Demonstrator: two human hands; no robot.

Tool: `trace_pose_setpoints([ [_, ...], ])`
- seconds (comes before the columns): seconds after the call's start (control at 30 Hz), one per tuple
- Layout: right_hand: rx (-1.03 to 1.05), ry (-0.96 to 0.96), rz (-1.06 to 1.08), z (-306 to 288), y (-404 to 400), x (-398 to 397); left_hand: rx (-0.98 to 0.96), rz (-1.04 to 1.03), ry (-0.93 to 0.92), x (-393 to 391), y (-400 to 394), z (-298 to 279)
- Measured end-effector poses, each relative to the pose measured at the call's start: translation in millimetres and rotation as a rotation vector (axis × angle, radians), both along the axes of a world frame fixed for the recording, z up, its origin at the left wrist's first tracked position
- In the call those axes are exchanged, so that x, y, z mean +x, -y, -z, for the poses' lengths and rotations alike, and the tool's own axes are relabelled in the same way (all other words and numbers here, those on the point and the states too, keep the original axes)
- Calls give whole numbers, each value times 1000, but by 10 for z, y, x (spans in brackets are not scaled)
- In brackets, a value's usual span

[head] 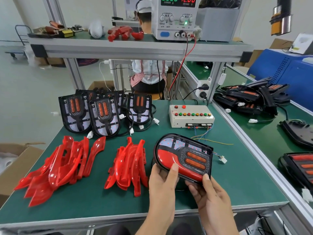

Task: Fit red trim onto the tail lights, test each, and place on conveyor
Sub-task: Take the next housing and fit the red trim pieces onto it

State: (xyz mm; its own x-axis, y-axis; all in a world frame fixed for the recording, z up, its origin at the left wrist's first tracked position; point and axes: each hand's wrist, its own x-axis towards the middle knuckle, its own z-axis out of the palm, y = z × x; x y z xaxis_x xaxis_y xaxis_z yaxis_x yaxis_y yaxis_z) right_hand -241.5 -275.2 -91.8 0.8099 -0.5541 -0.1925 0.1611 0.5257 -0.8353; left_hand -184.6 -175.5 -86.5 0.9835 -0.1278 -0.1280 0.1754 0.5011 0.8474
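Note:
I hold a black tail light (183, 156) above the green table (94, 200), with a red trim (171, 158) seated on its lower edge. My left hand (162, 184) grips its left end, thumb pressing on the trim. My right hand (208, 192) grips the lower right corner, thumb on the rim. Its white connector (223, 159) dangles to the right. Two piles of loose red trims (59, 167) (128, 165) lie to the left. Several untrimmed tail lights (103, 112) stand at the back. The test box (191, 116) with coloured buttons sits behind the held light.
A power supply (174, 17) reading 12.00 V stands on the upper shelf, leads running down to the test box. The conveyor (264, 133) on the right carries several finished tail lights (252, 97). A person sits beyond the bench. A cardboard box (15, 160) stands at the left.

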Motion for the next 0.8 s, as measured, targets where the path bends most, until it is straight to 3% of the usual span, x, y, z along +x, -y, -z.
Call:
trace_pose_setpoints([
  [0.37,108,-35,44,-44,-220,-90,-34,61,32,28,-38,16],
  [0.53,132,-31,27,-9,-251,-112,-88,32,-89,38,-54,-99],
  [0.7,142,-24,11,-19,-293,-134,-66,-13,-286,186,-85,-227],
  [0.8,155,-38,6,-34,-322,-152,11,-39,-307,244,-100,-250],
])
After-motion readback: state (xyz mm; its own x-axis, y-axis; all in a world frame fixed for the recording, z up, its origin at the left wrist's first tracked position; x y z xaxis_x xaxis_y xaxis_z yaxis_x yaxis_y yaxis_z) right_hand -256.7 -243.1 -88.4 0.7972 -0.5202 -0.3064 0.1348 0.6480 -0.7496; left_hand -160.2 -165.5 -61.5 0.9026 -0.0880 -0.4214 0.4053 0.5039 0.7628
